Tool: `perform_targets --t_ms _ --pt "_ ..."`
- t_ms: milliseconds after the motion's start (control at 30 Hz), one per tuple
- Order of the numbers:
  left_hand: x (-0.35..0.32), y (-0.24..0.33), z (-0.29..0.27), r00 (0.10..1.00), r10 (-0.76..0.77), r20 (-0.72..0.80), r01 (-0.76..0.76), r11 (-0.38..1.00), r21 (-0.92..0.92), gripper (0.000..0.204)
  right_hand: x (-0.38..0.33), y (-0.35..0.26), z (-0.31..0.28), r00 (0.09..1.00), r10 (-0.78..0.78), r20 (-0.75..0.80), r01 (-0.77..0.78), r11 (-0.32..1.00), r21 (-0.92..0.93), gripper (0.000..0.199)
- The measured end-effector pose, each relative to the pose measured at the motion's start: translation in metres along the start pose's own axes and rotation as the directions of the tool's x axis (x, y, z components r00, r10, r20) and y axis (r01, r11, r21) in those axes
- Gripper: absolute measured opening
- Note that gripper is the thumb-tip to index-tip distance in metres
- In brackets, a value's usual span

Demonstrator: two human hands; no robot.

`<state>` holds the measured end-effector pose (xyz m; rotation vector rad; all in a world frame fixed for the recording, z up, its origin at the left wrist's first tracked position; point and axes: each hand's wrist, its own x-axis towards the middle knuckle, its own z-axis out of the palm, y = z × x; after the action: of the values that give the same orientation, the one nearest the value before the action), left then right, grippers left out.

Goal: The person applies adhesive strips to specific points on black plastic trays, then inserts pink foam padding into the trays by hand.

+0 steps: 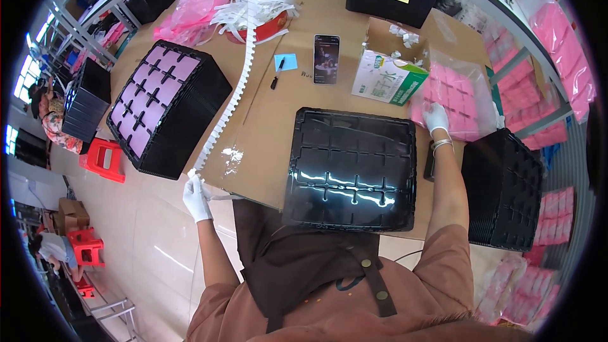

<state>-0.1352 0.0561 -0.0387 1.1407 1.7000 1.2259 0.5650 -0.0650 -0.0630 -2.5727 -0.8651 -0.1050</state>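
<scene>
My left hand (197, 200), in a white glove, is closed with a pinch on the lower end of a long white toothed strip (237, 92). That strip rises in a curve past the table to the top of the view. My gloved right hand (436, 119) rests with fingers stretched out on the near left part of a clear bag of pink blocks (453, 92). In front of me on the table lies a black plastic tray (351, 158) with a grid of ridges, its surface shiny and its near edge at the table's edge.
A stack of black trays topped with lilac blocks (152, 88) stands left; more black trays (500, 190) stand right. Beyond are a green-white carton (386, 79), a phone (326, 59), a marker (274, 82) and a red basin (266, 28) of white strips. Red stools (103, 159) stand left.
</scene>
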Motion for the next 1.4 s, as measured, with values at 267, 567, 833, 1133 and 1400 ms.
perform_targets --t_ms 267,567,833,1133,1400 --pt "0.03 -0.059 -0.029 0.982 -0.188 0.037 0.142 0.842 0.52 0.035 -0.017 -0.016 -0.018 0.999 -0.04 -0.002 0.039 0.998 -0.04 0.019" --pt "-0.064 0.058 0.021 0.889 0.457 -0.009 -0.427 0.837 0.343 0.032 -0.004 -0.028 -0.113 0.819 0.015 -0.573 0.101 0.98 0.171 0.019" --pt "-0.154 0.08 0.135 0.546 0.466 0.696 -0.569 0.816 -0.099 0.019 0.028 0.038 -0.05 0.996 -0.058 -0.068 0.065 0.993 0.103 0.023" --pt "-0.14 0.035 0.129 0.683 0.185 0.706 -0.675 0.529 0.515 0.061 -0.015 -0.006 -0.015 0.997 0.012 0.082 -0.014 1.0 0.023 0.026" --pt "-0.119 0.041 0.138 0.699 0.129 0.703 -0.604 0.632 0.485 0.06 -0.004 0.009 -0.022 0.997 0.046 0.061 -0.049 0.997 0.056 0.034"
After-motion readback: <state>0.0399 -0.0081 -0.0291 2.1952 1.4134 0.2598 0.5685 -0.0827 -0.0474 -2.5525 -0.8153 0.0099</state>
